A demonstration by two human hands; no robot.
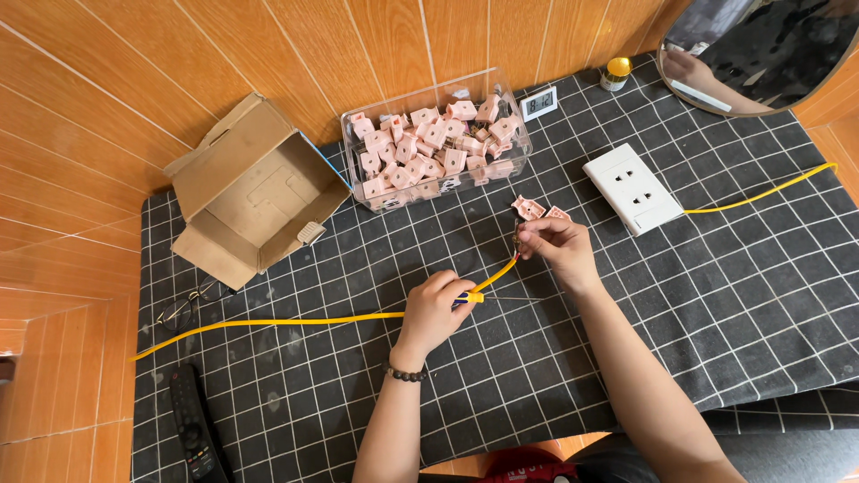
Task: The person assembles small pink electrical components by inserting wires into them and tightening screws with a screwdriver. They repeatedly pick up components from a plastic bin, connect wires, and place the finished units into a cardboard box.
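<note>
Left hand [436,309] holds the yellow cable [295,320] in a closed grip above the counter [734,295]; right hand [557,245] pinches its bare end (beside two pink parts [539,211]).

A table covered with a black grid-patterned cloth [734,295] carried everything. On it lay an open cardboard box [250,192] at the back left, a clear tub [436,143] of pink parts beside it, two loose pink parts [539,211] just in front, a white socket plate [633,188], a small clock [539,104] and a yellow-capped jar [616,73]. A yellow cable [286,321] ran across the cloth, with glasses [183,309] and a black remote [194,429] at the left edge.
</note>
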